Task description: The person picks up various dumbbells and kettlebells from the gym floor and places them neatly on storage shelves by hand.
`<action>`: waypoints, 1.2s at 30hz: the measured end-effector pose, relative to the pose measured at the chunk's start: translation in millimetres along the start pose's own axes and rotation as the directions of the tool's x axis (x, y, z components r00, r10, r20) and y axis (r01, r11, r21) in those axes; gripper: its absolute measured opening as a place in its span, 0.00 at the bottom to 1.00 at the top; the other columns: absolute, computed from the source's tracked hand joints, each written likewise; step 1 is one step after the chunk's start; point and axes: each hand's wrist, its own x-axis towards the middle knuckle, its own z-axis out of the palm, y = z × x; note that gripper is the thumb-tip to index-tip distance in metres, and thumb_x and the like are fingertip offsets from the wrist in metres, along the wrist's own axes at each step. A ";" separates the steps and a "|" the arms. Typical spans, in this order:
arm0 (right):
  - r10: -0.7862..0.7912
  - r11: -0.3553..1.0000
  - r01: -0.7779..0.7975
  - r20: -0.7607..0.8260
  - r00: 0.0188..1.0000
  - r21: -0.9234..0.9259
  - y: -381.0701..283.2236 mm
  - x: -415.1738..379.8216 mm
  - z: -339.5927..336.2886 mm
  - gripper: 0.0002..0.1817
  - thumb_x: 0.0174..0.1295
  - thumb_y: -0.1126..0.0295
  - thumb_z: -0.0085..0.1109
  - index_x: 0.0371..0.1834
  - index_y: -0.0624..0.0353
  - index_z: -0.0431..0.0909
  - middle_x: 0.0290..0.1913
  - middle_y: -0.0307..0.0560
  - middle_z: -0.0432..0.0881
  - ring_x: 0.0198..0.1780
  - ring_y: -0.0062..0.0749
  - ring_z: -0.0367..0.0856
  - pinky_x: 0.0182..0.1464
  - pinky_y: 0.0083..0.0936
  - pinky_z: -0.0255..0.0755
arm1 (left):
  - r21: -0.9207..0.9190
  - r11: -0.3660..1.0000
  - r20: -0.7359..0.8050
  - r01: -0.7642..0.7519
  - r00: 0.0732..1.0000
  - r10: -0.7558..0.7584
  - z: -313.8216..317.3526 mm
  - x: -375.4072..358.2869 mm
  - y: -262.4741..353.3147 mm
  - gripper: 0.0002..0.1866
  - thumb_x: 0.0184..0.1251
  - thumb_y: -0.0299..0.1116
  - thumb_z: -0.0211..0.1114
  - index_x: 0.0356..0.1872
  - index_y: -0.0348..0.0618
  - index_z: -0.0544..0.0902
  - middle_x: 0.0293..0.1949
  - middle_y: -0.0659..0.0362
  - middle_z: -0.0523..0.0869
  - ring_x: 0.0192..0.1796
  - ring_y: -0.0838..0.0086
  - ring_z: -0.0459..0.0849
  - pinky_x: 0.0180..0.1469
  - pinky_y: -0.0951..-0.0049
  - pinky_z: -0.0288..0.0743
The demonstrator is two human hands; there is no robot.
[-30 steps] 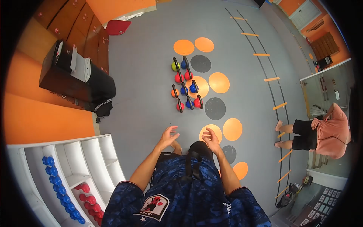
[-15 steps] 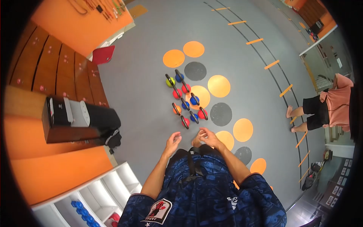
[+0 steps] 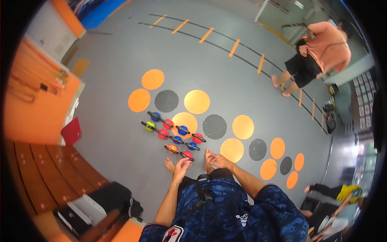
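Note:
On the grey floor ahead of my feet is a group of kettlebells with black handles, in red, blue, orange and yellow-green. My left hand (image 3: 181, 168) is in front of my body, fingers loosely bent and apart, with nothing in it. In the view it lies just below the nearest red kettlebell (image 3: 187, 155); I see no grip on the handle. An orange kettlebell (image 3: 172, 149) is a little farther off. My right hand (image 3: 219, 161) hangs over my right foot (image 3: 207, 157), fingers apart and holding nothing. A blue kettlebell (image 3: 192, 146) is the nearest one to its upper left.
Orange floor circles (image 3: 232, 151) and dark grey circles (image 3: 215, 127) run beside the kettlebells. An agility ladder (image 3: 235, 47) crosses the floor, with a person (image 3: 322, 48) standing at it. Lower right are other people (image 3: 330, 209). Brown lockers (image 3: 44, 173) and a red panel (image 3: 71, 132) stand left.
My view has turned right, so the kettlebells and circles appear rotated and shifted left. More people have come into view. Both hands remain in front of me, empty.

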 end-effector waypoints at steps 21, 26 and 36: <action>0.294 0.955 -0.268 -0.270 0.917 0.129 25.5 11.7 209.0 0.20 0.61 0.60 0.58 0.55 0.55 0.78 0.43 0.53 0.86 0.47 0.49 0.84 0.53 0.40 0.77 | 0.749 0.635 0.406 -0.192 0.890 -0.209 -102.9 103.1 -59.7 0.20 0.63 0.40 0.67 0.54 0.45 0.80 0.43 0.55 0.89 0.49 0.66 0.86 0.51 0.65 0.78; 0.303 0.939 -0.244 -0.247 0.920 0.244 59.6 58.4 235.7 0.20 0.58 0.64 0.56 0.52 0.61 0.79 0.45 0.63 0.84 0.51 0.56 0.82 0.57 0.43 0.74 | 0.785 0.596 0.438 -0.169 0.832 -0.341 -89.8 137.6 -85.5 0.24 0.60 0.43 0.70 0.55 0.42 0.79 0.45 0.52 0.87 0.51 0.64 0.85 0.52 0.65 0.78; 0.275 0.962 -0.257 -0.327 0.904 0.096 193.9 221.2 296.1 0.29 0.57 0.69 0.57 0.64 0.59 0.67 0.59 0.53 0.75 0.65 0.53 0.70 0.63 0.45 0.69 | 0.972 0.041 0.232 -0.230 0.927 -0.296 -99.1 271.3 -294.6 0.29 0.56 0.38 0.71 0.61 0.49 0.75 0.57 0.57 0.81 0.65 0.60 0.73 0.65 0.49 0.64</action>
